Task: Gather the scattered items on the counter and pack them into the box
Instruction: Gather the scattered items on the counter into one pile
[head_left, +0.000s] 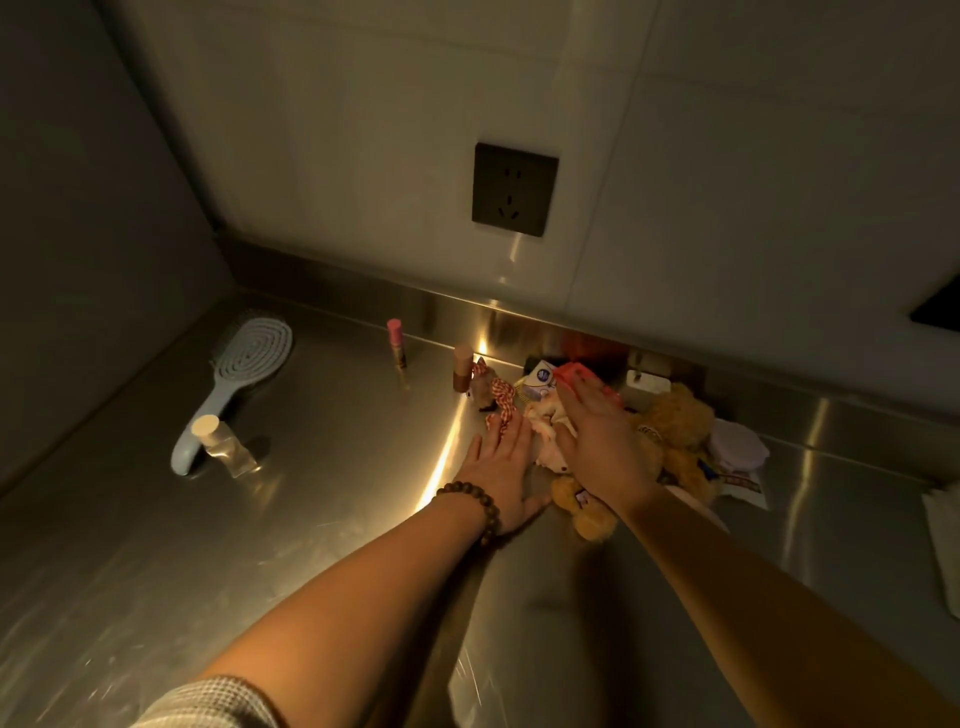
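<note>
A heap of small items lies on the steel counter (311, 519) near the back wall: a tan teddy bear (678, 434), a red-and-white checked cloth toy (496, 397), a white packet (540, 375) and an orange-red item (570, 373). My left hand (501, 467), a bead bracelet on its wrist, lies flat on the counter against the heap's left side. My right hand (597, 436) is spread palm down over the heap, with its fingertips on the orange-red item. Neither hand grips anything. I cannot make out a box.
A blue hairbrush (249, 364) and a small cork-capped bottle (221, 441) lie at the left. A pink tube (397, 343) and a brown cylinder (462, 370) stand by the back ledge. A white round lid (737, 447), a printed packet (745, 483) and a white cloth (945, 535) are at the right. A socket (514, 189) is on the wall.
</note>
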